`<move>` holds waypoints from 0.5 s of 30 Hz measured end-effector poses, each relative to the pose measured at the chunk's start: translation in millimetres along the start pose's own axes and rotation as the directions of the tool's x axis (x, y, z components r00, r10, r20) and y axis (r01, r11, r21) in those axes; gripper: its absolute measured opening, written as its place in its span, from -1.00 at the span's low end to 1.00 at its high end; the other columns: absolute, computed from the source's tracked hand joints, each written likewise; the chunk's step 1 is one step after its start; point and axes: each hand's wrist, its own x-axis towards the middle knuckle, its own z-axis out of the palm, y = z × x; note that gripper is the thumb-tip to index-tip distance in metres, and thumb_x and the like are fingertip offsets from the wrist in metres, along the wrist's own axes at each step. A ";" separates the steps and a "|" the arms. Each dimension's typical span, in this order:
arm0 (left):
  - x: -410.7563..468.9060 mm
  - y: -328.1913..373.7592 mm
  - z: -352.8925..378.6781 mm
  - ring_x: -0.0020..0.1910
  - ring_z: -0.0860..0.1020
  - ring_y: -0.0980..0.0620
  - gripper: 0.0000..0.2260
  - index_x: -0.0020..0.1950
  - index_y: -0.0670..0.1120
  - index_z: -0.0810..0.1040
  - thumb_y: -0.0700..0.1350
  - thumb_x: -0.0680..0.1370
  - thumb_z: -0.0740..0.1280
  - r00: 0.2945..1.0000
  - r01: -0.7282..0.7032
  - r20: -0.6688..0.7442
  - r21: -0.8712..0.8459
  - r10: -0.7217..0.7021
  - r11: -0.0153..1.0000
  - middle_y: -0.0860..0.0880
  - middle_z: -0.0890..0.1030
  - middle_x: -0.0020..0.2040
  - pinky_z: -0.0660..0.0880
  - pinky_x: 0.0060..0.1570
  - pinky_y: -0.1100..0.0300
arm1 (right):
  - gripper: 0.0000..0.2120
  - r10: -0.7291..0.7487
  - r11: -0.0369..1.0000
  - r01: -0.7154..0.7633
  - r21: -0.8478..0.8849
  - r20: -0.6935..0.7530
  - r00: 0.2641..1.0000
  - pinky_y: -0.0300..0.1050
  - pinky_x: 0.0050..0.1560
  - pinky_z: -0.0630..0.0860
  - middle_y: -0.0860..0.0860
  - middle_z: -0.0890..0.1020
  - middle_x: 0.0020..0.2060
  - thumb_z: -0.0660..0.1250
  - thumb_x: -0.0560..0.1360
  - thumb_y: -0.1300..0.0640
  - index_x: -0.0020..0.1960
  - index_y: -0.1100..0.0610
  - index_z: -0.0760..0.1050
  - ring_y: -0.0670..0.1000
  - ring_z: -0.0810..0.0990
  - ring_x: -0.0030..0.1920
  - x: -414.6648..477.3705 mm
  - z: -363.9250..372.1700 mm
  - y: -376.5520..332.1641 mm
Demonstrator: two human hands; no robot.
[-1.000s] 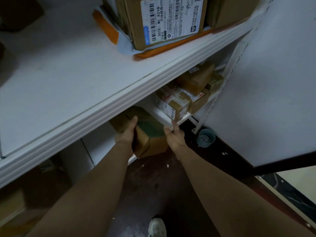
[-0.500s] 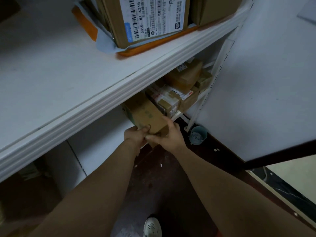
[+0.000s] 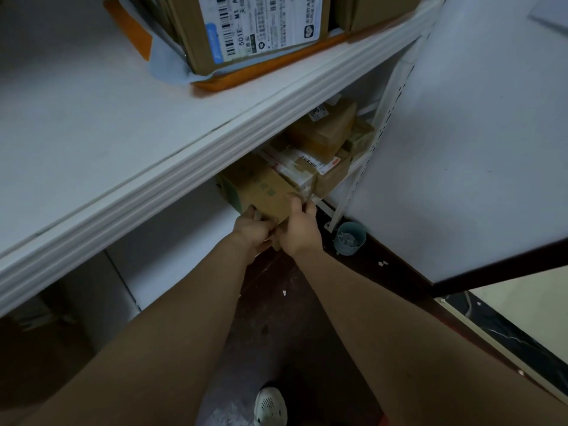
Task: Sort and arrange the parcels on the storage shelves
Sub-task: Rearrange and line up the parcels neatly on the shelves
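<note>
Beneath the white upper shelf (image 3: 215,142), the left hand (image 3: 250,232) and right hand (image 3: 299,230) both curl their fingers round the near end of a green-printed cardboard box (image 3: 261,189) on the lower shelf (image 3: 184,229), just beside the taped parcels (image 3: 304,173).

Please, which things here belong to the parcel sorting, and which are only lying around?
For the job:
green-printed cardboard box, gripped by left hand and right hand
stacked parcels beside it
labelled carton on the upper shelf

Lying about:
blue cup on the floor
paper scraps near it
</note>
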 end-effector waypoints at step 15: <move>-141.6 28.1 9.0 -0.10 0.46 -0.06 -0.73 0.21 -0.06 0.41 -0.35 0.59 0.18 0.981 -0.098 -0.145 0.208 0.129 0.973 -0.12 0.49 -0.13 0.45 -0.12 0.14 | -0.49 -0.077 0.979 0.098 -0.178 0.120 0.990 -0.03 0.19 0.46 0.18 0.18 0.42 0.33 0.52 0.15 0.42 0.18 0.25 0.18 0.38 0.31 -87.4 -85.1 -51.5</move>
